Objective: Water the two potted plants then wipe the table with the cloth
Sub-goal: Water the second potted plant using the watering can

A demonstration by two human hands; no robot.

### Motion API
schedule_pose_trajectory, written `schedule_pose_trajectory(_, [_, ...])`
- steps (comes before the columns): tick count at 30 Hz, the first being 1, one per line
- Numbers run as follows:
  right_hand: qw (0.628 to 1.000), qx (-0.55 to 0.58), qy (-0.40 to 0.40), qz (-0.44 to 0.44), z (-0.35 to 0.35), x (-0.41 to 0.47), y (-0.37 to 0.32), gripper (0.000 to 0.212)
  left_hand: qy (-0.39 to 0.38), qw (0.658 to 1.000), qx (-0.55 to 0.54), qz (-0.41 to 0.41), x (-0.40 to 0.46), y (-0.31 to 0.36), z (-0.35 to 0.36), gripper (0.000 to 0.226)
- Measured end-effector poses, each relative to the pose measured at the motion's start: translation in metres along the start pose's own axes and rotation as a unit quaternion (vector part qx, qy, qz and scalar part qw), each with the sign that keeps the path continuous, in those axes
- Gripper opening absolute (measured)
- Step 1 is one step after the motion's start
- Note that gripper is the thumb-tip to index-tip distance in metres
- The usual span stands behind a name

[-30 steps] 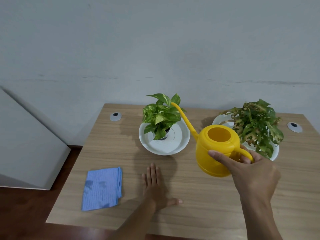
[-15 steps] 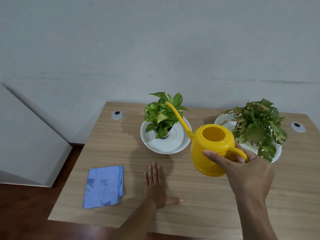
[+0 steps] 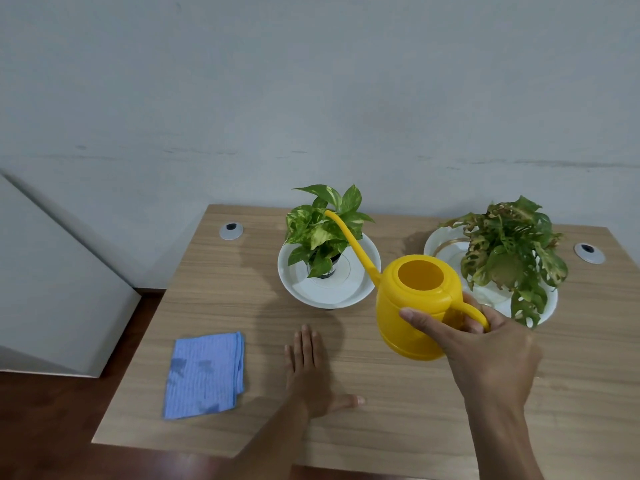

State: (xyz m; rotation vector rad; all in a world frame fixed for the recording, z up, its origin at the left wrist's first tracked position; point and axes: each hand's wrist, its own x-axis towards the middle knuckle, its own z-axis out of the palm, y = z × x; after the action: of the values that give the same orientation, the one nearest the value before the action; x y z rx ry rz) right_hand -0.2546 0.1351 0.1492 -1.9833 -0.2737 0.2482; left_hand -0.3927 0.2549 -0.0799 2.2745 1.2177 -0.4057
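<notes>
My right hand (image 3: 485, 351) grips the handle of a yellow watering can (image 3: 412, 306), held above the wooden table (image 3: 381, 410). Its long spout tip reaches over the leaves of the left potted plant (image 3: 322, 230), which stands in a white saucer (image 3: 294, 282). The right potted plant (image 3: 512, 251), with mottled drooping leaves, sits on a white plate (image 3: 446, 247) just behind the can. My left hand (image 3: 311, 372) lies flat on the table, palm down, fingers spread. A folded blue cloth (image 3: 206, 374) with damp spots lies to its left.
Two round grey cable grommets sit in the tabletop, one at the back left (image 3: 231, 231) and one at the back right (image 3: 588, 252). A grey wall rises behind the table. A slanted white panel (image 3: 52, 299) stands to the left over dark wooden floor.
My right hand has carried the watering can leftward, bringing the spout tip from beside the left plant to over its leaves. My left hand and the cloth have stayed in place.
</notes>
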Motion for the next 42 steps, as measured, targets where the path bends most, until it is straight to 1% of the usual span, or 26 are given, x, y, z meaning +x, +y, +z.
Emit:
schedule_pose_trajectory(11, [1.000, 0.014, -0.008, -0.005, 0.0017, -0.0059, -0.0031, 0.099, -0.001, 1.000, -0.001, -0.006, -0.0045, 0.0022, -0.0052, 0.165])
schedule_pose_trajectory(15, [1.000, 0.021, -0.015, -0.002, 0.0032, -0.0054, -0.0013, 0.099, -0.002, 1.000, -0.007, -0.002, -0.0048, 0.0024, -0.0061, 0.168])
schedule_pose_trajectory(23, [1.000, 0.019, -0.017, -0.001, 0.0063, -0.0041, 0.0009, 0.106, -0.009, 1.000, -0.004, -0.008, -0.0041, 0.0023, -0.0052, 0.169])
schedule_pose_trajectory(27, [1.000, 0.022, -0.016, -0.002, 0.0068, -0.0045, -0.0001, 0.101, -0.007, 1.000, 0.001, -0.009, -0.0052, 0.0029, -0.0068, 0.167])
schedule_pose_trajectory(32, [1.000, 0.020, -0.003, 0.004, 0.0071, -0.0049, -0.0030, 0.101, -0.004, 1.000, 0.007, -0.012, -0.0062, 0.0035, -0.0079, 0.164])
schedule_pose_trajectory(35, [1.000, -0.001, 0.006, 0.006, 0.0059, -0.0040, -0.0040, 0.096, -0.002, 1.000, 0.009, -0.011, -0.0062, 0.0043, -0.0082, 0.163])
schedule_pose_trajectory(37, [1.000, -0.008, 0.012, 0.009, 0.0044, -0.0028, -0.0042, 0.098, -0.001, 1.000, 0.012, -0.012, -0.0056, 0.0046, -0.0077, 0.163])
schedule_pose_trajectory(42, [1.000, -0.013, 0.023, 0.017, 0.0031, 0.0007, -0.0006, 0.094, -0.001, 1.000, 0.014, -0.017, -0.0053, 0.0044, -0.0072, 0.163])
